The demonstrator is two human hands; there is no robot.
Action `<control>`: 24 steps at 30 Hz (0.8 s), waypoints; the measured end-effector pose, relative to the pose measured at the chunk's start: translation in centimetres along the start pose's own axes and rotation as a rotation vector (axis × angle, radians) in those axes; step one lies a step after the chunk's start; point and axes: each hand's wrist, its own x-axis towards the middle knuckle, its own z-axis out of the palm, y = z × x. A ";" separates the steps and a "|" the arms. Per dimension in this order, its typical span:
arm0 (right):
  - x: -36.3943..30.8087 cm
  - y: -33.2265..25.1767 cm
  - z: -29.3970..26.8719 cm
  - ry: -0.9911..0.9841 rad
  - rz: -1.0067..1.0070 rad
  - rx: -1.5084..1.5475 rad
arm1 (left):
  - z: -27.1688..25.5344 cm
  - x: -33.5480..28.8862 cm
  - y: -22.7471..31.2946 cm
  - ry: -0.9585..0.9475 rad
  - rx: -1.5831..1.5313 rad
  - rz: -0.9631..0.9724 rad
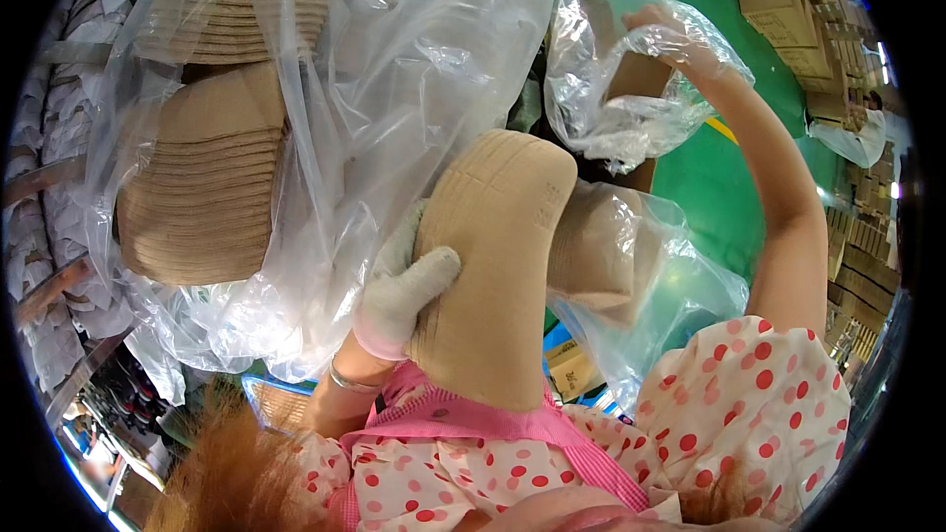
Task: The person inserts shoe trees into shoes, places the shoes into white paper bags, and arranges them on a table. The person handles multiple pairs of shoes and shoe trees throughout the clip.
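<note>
Here, the gloved left hand [399, 291] has its grip closed on the lower left edge of a curved tan piece [493, 256], thumb across its face, held in front of the pink apron [512, 424]. The bare right hand [662, 28] reaches to a clear plastic bag [583, 79] at upper right; I cannot tell whether its grip is closed. Stacked tan pieces [202, 177] lie under plastic sheeting [434, 69] at left.

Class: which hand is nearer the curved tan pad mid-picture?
Left. The left hand grips the curved tan pad at its left edge; the right hand is beyond its upper right, at a clear plastic bag.
</note>
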 end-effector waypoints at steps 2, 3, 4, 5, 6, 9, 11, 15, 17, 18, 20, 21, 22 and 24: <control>-0.9 0.3 -0.2 -0.007 0.004 -0.006 | -0.5 -0.1 0.4 -0.012 0.040 0.007; -1.3 0.1 -0.2 -0.010 0.007 -0.011 | -0.5 -0.2 0.4 -0.001 0.033 0.017; -1.7 0.1 -0.4 -0.014 0.005 -0.019 | -0.4 -0.3 0.5 0.010 0.027 0.028; -2.0 0.0 -0.6 -0.012 0.005 -0.026 | -0.4 -0.4 0.5 0.021 0.020 0.039; -2.3 -0.1 -0.5 -0.021 0.000 -0.025 | -0.5 -0.5 0.4 0.015 0.020 0.055; -3.3 0.0 -1.1 0.001 0.002 -0.052 | -0.8 -0.9 0.3 0.010 0.040 0.082; -4.2 -0.4 -1.2 0.017 -0.008 -0.073 | -1.0 -1.4 0.6 0.023 0.077 0.069; -7.9 -1.7 -3.5 0.100 -0.041 -0.139 | -1.3 -2.2 0.5 -0.018 0.121 0.155; -10.7 -3.6 -5.4 0.180 -0.080 -0.189 | -0.9 -3.4 0.8 0.007 0.139 0.211; -12.0 -5.0 -6.7 0.224 -0.097 -0.218 | -1.0 -4.2 0.6 -0.017 0.075 0.236; -14.1 -7.1 -6.7 0.444 -0.254 -0.245 | -3.2 -5.1 -0.4 -0.060 -0.021 0.335; -15.6 -7.1 -5.6 0.565 -0.385 -0.239 | -4.4 -5.9 -0.5 -0.090 -0.041 0.342; -17.7 -7.2 -4.8 0.659 -0.374 -0.232 | -5.7 -6.7 -0.3 -0.128 -0.049 0.342; -22.7 -9.9 -6.1 0.816 -0.389 -0.164 | -8.5 -8.1 -2.1 -0.072 -0.084 0.406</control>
